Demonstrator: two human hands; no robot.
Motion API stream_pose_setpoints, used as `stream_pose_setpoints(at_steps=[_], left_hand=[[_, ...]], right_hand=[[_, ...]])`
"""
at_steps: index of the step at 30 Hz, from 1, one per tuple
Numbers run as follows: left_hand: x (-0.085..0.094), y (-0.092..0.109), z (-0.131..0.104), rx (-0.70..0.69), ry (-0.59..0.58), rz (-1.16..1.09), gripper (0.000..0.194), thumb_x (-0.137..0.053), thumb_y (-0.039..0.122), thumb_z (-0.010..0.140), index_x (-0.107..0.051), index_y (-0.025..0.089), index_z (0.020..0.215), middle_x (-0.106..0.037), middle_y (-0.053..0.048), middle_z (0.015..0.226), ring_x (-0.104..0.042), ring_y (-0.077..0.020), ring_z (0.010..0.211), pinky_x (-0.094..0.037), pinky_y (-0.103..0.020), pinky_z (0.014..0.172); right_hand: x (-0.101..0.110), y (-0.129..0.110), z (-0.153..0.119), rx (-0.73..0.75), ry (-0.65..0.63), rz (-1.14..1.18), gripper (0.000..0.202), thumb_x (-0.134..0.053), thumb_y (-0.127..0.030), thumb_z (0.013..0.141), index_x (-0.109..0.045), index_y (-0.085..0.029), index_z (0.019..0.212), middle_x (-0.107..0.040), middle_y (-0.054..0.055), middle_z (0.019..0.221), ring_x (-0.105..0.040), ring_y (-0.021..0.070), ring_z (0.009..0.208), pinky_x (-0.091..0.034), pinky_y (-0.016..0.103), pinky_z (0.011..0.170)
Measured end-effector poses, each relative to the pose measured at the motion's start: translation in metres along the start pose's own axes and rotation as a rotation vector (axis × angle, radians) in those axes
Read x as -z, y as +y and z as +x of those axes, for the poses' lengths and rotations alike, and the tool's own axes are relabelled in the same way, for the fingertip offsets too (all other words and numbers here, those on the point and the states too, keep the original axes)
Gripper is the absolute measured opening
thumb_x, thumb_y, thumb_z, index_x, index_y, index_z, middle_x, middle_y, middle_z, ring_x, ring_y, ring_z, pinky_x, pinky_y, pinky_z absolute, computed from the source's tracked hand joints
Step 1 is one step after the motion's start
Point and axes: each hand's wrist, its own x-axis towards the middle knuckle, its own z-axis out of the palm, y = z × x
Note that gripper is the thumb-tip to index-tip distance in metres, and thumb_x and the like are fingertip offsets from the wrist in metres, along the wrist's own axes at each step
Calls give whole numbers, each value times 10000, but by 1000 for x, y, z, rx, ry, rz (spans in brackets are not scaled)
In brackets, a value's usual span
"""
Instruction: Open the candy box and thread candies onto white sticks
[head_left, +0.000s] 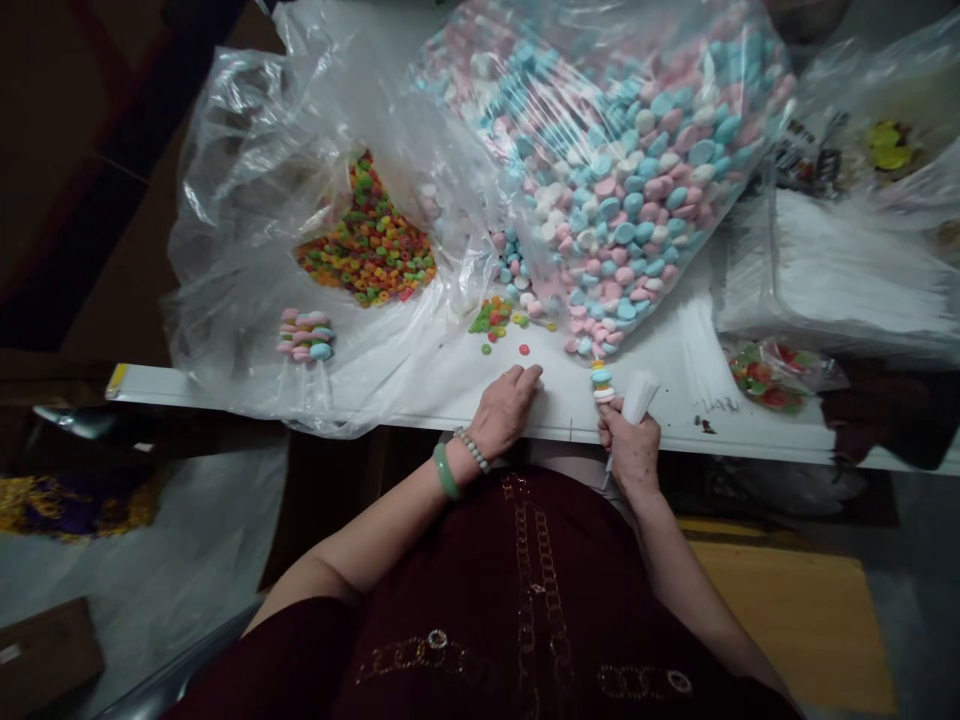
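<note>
My right hand (pixel 636 448) is closed round a candy stick (pixel 602 382) threaded with orange, blue and white pieces, held upright over the table's front edge. A bundle of thin white sticks (pixel 640 398) also juts from this hand. My left hand (pixel 504 408), with a green bangle and a beaded bracelet on the wrist, rests at the table edge. Its fingers are bent together; whatever lies between them is hidden. Just beyond it are loose small ring candies (pixel 495 318). A large clear bag of pink, blue and white candies (pixel 637 190) spills toward my right hand.
At the left, a clear plastic bag holds orange, green and red ring candies (pixel 375 255). Several threaded candy sticks (pixel 306 336) lie near it. On the right are a container of white sticks (pixel 855 260) and a small bag of red and green sweets (pixel 776 375).
</note>
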Motion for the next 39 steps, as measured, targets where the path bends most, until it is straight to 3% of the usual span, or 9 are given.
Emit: stream_pose_setpoints(at_steps=[4, 8, 13, 16, 19, 22, 24, 28, 39], left_hand=[[-8, -6, 15, -132, -46, 127, 215, -386, 187, 973, -572, 182, 1081, -564, -106, 1102, -515, -215, 937, -453, -339, 813], [-5, -13, 9, -277, -130, 113, 372, -378, 84, 935, -494, 166, 1279, -559, -131, 1180, -512, -223, 975, -470, -380, 887], [1, -22, 3, -295, -152, -20, 411, -377, 113, 954, -504, 195, 1336, -570, -120, 1237, -514, -202, 979, -466, -358, 909], [-2, -29, 10, -99, -78, -221, 351, -470, 157, 934, -609, 207, 1252, -633, -95, 1041, -532, -193, 910, -470, -339, 851], [1, -31, 17, 257, 44, -662, 293, -590, 253, 886, -678, 198, 1161, -633, -47, 848, -538, -147, 759, -469, -285, 734], [15, -27, 18, 534, 10, -1233, 362, -659, 343, 837, -672, 163, 1151, -617, -12, 769, -485, -85, 595, -407, -223, 558], [24, -24, 15, 622, -35, -1477, 393, -723, 353, 778, -673, 138, 1103, -614, -7, 771, -480, -64, 570, -365, -201, 507], [32, -21, 10, 674, -39, -1597, 411, -788, 333, 711, -678, 108, 1037, -615, -10, 764, -508, -61, 577, -359, -191, 490], [24, -22, 6, 608, -59, -1472, 423, -729, 362, 765, -670, 105, 1096, -606, -7, 731, -500, -69, 573, -386, -204, 490]], right_hand=[[3, -2, 0, -13, -29, -4, 322, -743, -386, 627, -640, -147, 816, -534, -54, 483, -394, 65, 344, -264, 195, 320], [5, -4, -7, -19, -110, -36, 320, -736, -383, 630, -649, -145, 824, -537, -52, 491, -408, 69, 357, -284, 198, 337], [-5, -4, -20, -26, -291, -143, 288, -695, -385, 673, -672, -140, 822, -527, -48, 508, -408, 69, 376, -304, 206, 366], [-10, -6, -23, -29, -321, -185, 309, -684, -414, 682, -678, -144, 834, -529, -45, 514, -407, 78, 379, -309, 217, 376], [-11, -11, -27, 26, -347, -284, 301, -670, -426, 703, -685, -149, 821, -541, -35, 527, -417, 88, 400, -339, 231, 409], [-14, -11, -33, 169, -419, -409, 255, -641, -412, 744, -687, -165, 785, -547, -25, 552, -432, 95, 444, -361, 236, 457], [-17, -7, -37, 249, -446, -445, 243, -621, -413, 769, -676, -177, 761, -534, -25, 546, -428, 101, 463, -358, 237, 470], [-22, 0, -38, 320, -453, -453, 241, -592, -412, 805, -665, -186, 764, -538, -22, 555, -432, 109, 488, -359, 238, 491], [-21, 0, -34, 339, -416, -502, 241, -607, -403, 796, -677, -177, 751, -583, -6, 583, -497, 126, 558, -391, 244, 556]])
